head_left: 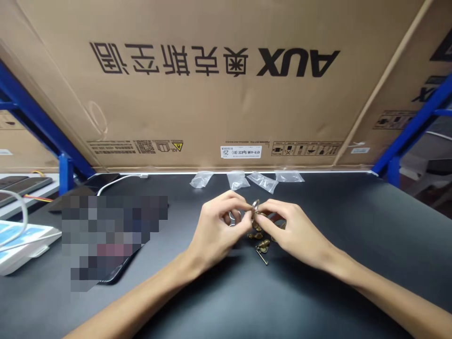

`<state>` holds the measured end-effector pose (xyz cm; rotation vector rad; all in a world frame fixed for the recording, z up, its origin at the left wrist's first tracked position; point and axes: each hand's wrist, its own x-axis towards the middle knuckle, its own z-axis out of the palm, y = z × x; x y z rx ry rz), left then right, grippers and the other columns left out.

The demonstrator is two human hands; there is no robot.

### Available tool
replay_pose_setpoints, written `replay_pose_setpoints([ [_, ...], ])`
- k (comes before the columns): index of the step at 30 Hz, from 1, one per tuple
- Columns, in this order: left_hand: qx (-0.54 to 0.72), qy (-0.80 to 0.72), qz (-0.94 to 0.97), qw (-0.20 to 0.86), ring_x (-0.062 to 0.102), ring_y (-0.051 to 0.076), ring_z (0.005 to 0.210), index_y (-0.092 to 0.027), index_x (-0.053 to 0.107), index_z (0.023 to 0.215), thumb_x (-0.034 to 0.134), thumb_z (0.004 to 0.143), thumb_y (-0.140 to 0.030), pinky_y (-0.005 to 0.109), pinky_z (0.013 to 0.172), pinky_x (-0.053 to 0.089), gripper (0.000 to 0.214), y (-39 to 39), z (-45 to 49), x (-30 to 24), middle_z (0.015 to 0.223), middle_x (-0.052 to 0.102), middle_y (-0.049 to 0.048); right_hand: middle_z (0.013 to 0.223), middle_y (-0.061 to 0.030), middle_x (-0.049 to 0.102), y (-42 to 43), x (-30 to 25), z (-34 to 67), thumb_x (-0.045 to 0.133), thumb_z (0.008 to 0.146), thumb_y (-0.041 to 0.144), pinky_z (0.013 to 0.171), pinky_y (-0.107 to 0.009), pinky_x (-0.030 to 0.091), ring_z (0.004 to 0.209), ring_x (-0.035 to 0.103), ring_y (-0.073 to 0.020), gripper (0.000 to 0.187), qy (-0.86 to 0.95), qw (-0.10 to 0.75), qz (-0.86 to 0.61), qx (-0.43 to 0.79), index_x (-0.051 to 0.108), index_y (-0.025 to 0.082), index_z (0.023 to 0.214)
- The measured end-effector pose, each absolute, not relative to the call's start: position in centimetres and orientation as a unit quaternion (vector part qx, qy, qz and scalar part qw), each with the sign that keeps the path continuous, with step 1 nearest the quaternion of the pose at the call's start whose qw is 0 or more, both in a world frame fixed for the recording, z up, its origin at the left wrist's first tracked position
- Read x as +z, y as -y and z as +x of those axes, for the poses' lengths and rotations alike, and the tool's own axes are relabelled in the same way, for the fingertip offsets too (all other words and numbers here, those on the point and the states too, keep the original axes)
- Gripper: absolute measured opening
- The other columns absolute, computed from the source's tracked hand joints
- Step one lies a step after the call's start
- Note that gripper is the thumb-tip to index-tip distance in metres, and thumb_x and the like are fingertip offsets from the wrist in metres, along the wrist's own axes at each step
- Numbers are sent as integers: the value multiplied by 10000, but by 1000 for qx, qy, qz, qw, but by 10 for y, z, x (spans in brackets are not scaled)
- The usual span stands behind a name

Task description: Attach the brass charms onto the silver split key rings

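Over the middle of the dark table, my left hand (222, 219) and my right hand (291, 223) meet at the fingertips. Between them both pinch a silver key ring (256, 205), which stands upright. A small bronze-coloured charm (256, 226) shows just below the ring; whether it is attached I cannot tell. Under my hands lie several more bronze-coloured charms, among them a figure with a thin rod (263, 247) near my right thumb. Another silver ring (232, 217) shows partly behind my left fingers. My right fingers partly hide a further charm (282, 226).
Several clear plastic bags (238, 180) lie along the table's back edge. Behind them stands a large cardboard box (212, 108) between blue metal posts (65, 172). At left are a dark device (115, 275), partly pixelated, a white cable (120, 178) and a white box (21, 245).
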<state>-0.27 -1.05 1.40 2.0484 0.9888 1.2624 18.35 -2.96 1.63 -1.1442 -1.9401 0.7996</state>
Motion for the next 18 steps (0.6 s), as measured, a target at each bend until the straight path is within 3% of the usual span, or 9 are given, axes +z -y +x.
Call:
replay_pose_setpoints([
  [3, 480, -318, 807, 133, 548, 80, 599, -181, 743, 847, 630, 842, -168, 194, 499, 430, 114, 9, -3, 9, 807, 665, 22, 850, 0, 681, 31, 17, 183, 494, 954, 310, 673, -259, 460, 754, 603, -148, 225, 737, 362, -447, 355, 653, 200, 838],
  [9, 459, -294, 838, 25, 519, 55, 524, -177, 740, 867, 633, 863, -179, 182, 488, 451, 107, 1, -10, 5, 805, 690, 16, 740, 8, 581, 30, 23, 186, 527, 952, 350, 611, -239, 401, 671, 491, -121, 267, 685, 369, -390, 493, 635, 166, 791],
  [14, 419, -255, 862, -132, 626, 88, 598, -204, 740, 913, 643, 845, -154, 208, 578, 495, 129, -8, -20, 3, 840, 735, 13, 786, -6, 618, 26, 27, 192, 561, 941, 372, 630, -228, 428, 699, 528, -122, 257, 673, 352, -349, 550, 655, 166, 818],
  [16, 421, -273, 857, -119, 620, 84, 585, -214, 749, 912, 639, 843, -166, 208, 561, 479, 139, -6, -19, 4, 856, 737, 12, 794, -8, 631, 24, 27, 194, 538, 952, 400, 634, -234, 437, 709, 543, -130, 284, 690, 340, -359, 528, 666, 170, 843],
  [18, 425, -338, 840, -3, 601, 79, 576, -211, 757, 935, 606, 871, -219, 207, 540, 468, 164, -1, -13, 7, 904, 730, 28, 795, -6, 635, 23, 26, 194, 520, 959, 409, 648, -244, 444, 720, 554, -139, 296, 717, 335, -382, 478, 663, 174, 849],
])
